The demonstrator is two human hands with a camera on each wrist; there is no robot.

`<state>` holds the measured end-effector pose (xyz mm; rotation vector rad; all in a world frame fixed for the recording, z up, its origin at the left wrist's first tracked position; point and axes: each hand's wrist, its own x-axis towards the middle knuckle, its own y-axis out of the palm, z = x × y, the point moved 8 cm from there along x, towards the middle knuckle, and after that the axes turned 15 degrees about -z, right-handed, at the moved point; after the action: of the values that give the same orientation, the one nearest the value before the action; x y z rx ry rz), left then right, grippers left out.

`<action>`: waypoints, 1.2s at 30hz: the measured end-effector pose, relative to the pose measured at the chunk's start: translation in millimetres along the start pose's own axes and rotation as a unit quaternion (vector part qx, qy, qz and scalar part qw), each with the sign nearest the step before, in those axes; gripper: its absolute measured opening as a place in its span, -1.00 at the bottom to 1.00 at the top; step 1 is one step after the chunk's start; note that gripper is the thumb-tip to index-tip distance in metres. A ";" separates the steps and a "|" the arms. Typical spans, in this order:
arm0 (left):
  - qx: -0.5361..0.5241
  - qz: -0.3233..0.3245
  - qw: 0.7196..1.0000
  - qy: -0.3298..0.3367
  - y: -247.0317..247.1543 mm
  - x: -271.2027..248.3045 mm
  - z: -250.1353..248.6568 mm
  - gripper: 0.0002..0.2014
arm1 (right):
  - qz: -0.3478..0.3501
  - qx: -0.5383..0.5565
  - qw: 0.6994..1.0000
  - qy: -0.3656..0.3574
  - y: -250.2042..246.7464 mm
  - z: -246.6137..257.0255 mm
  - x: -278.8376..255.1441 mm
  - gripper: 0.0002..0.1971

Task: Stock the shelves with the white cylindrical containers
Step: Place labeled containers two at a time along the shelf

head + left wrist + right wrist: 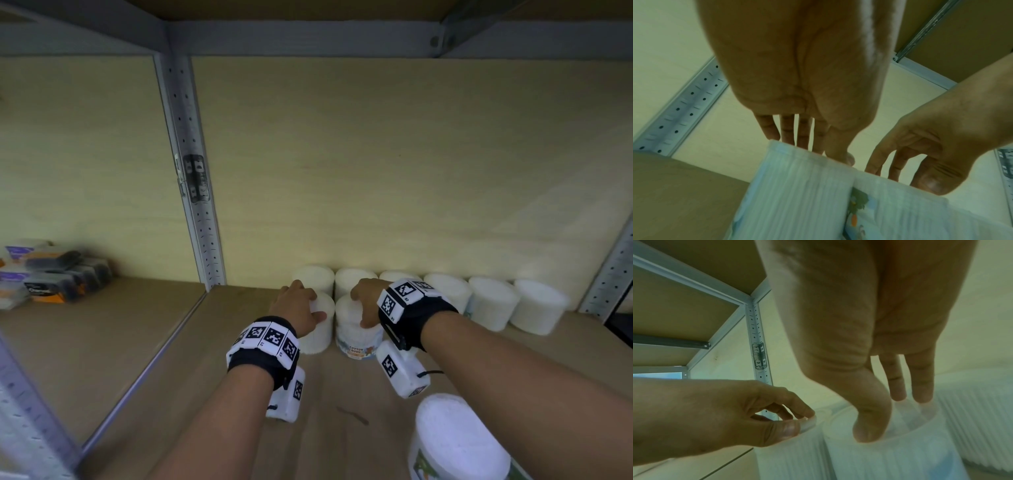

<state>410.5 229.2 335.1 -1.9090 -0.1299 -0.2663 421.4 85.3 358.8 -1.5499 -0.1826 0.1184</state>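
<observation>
Back row's done along the far wall point(411, 171), second row just starting: left hand point(298, 305) and right hand point(368, 301) each clasp a container's top, one tub point(455, 442) waiting nearby.

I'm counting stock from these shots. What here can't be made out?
- Head view: the right hand and its wrist band hide part of the back row of containers, so no full count.
- Head view: the near container is cut off by the bottom edge.
- Head view: the boxes at far left are blurred, labels unreadable.
</observation>
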 end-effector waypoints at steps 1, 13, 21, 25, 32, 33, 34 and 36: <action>0.001 0.000 1.000 0.000 -0.1 0.0 -0.1 -0.48 | 0.012 -0.005 1.000 -0.010 3.4 0.5 3.0 -0.43; 0.010 0.045 0.999 0.016 -6.1 0.9 -7.1 -0.47 | 0.062 0.006 0.996 -0.060 21.6 -7.2 16.3 -0.43; -0.036 0.098 0.994 0.034 -8.9 0.0 -8.5 -0.51 | 0.023 -0.003 0.996 -0.081 21.5 -5.8 21.5 -0.47; -0.042 0.112 0.992 0.031 -7.7 0.8 -9.4 -0.44 | 0.050 0.015 0.996 -0.074 20.0 -7.3 19.8 -0.48; -0.040 -0.009 0.999 -0.002 -13.0 6.1 -14.1 -0.56 | 0.046 0.063 0.994 -0.075 16.2 -4.8 16.9 -0.51; -0.019 -0.030 0.999 -0.013 -13.6 5.6 -10.9 -0.55 | 0.050 0.063 0.994 -0.076 17.4 -5.0 18.0 -0.52; 0.007 -0.037 0.999 -0.022 -11.7 4.8 -7.8 -0.53 | 0.053 0.055 0.993 -0.085 17.8 -5.1 18.9 -0.53; 0.047 -0.032 0.998 -0.022 -5.9 3.8 -4.7 -0.52 | 0.048 0.043 0.995 -0.079 16.6 -6.1 18.5 -0.53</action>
<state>412.3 226.6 343.0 -1.8191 -0.2293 -0.2559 441.4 83.1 343.0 -1.4646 -0.2246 0.3216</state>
